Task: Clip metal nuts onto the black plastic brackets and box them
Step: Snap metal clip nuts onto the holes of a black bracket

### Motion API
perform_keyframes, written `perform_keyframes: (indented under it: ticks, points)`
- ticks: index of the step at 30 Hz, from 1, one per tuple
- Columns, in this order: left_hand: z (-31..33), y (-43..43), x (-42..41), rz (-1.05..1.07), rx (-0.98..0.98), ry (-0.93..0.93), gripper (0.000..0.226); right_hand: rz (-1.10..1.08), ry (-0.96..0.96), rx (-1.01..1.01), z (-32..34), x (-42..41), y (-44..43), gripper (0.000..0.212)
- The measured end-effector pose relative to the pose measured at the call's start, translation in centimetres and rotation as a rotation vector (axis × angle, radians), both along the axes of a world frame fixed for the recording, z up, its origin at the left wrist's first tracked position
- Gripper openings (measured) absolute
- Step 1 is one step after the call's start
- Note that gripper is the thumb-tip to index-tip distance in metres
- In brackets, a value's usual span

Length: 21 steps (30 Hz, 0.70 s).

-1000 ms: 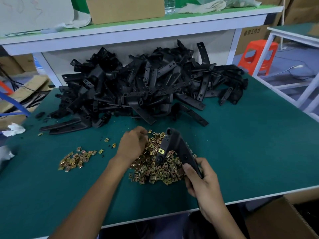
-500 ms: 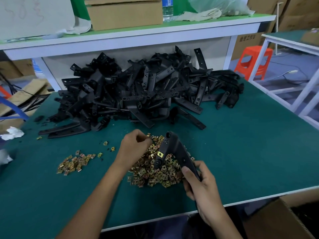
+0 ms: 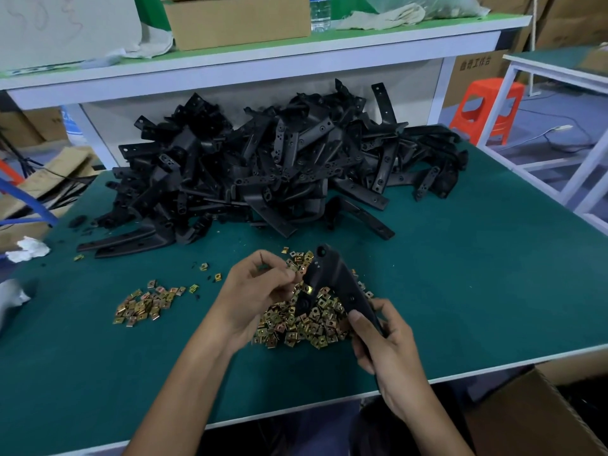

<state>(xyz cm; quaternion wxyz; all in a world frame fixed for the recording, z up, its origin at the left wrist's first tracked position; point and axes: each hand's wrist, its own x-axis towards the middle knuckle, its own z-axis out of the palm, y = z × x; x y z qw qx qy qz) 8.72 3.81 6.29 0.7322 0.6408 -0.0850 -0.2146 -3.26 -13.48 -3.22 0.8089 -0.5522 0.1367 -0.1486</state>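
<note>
My right hand [image 3: 385, 350] grips the lower end of a black plastic bracket [image 3: 332, 278], held tilted above a heap of gold metal nuts [image 3: 302, 324]. One nut [image 3: 308, 289] sits clipped on the bracket's left edge. My left hand [image 3: 260, 291] is lifted just left of the bracket, fingertips pinched together on a small nut beside its edge. A big pile of black brackets [image 3: 279, 166] lies at the back of the green table [image 3: 477, 274].
A smaller heap of nuts [image 3: 148, 301] lies to the left, with a few strays near it. An open cardboard box [image 3: 533, 419] stands below the table's front right edge. White rags lie at the left edge. A shelf with a carton and bottle runs behind.
My left hand has risen from the nut heap with its fingers pinched and come up against the bracket's left edge. The right hand holds the bracket nearly as before.
</note>
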Motion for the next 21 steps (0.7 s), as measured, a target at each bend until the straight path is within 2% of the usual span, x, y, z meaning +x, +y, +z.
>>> perform_keyframes:
  ticks: [1, 4, 7, 21]
  points:
    - [0.0, 0.0, 0.0, 0.006, 0.003, -0.002, 0.017, 0.002, 0.001, -0.004, 0.0, 0.0, 0.0, 0.004]
    - [-0.2, -0.1, 0.3, 0.009, 0.026, -0.038, 0.028, 0.001, 0.002, -0.014, 0.0, -0.1, 0.0, 0.006]
    - [-0.2, -0.2, 0.4, 0.002, 0.053, -0.083, 0.030, 0.010, 0.007, -0.018, 0.1, -0.1, 0.0, 0.007]
    - [-0.4, -1.1, 0.2, -0.013, 0.062, -0.080, 0.018, 0.058, 0.019, -0.016, 0.5, -0.1, 0.0, 0.009]
